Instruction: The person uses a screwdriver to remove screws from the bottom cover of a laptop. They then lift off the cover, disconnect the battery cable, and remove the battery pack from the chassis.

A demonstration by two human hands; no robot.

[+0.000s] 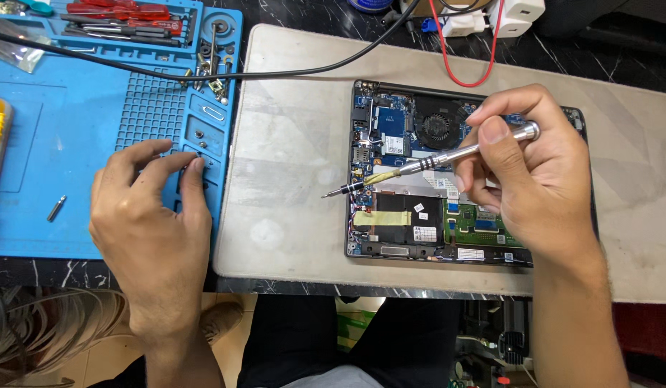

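Right, the opened laptop [390, 215] lies bottom-up on a grey mat [290, 144], its circuit board, round fan and black battery all on show. Over the laptop's right half, the right hand [534, 172] is clamped on a slim silver screwdriver [433, 162]: thumb and fingers pinch the shaft up near its knurled cap, and the tool slants down to the left, its dark tip hanging just past the laptop's left edge, above the mat. Whether the tip touches the mat, I cannot tell.

Well left of the laptop, the left hand [150, 215] rests on the blue work mat [60, 129], fingers drawn together with the tips pressed into one of the small tray compartments along that mat's right side; what they pinch there, if anything, is too small to see. Further left of the laptop, a loose driver bit [56, 208] lies on the blue mat. A black cable [275, 73] runs across above the laptop's top-left corner, over the dark marbled counter [620, 57].
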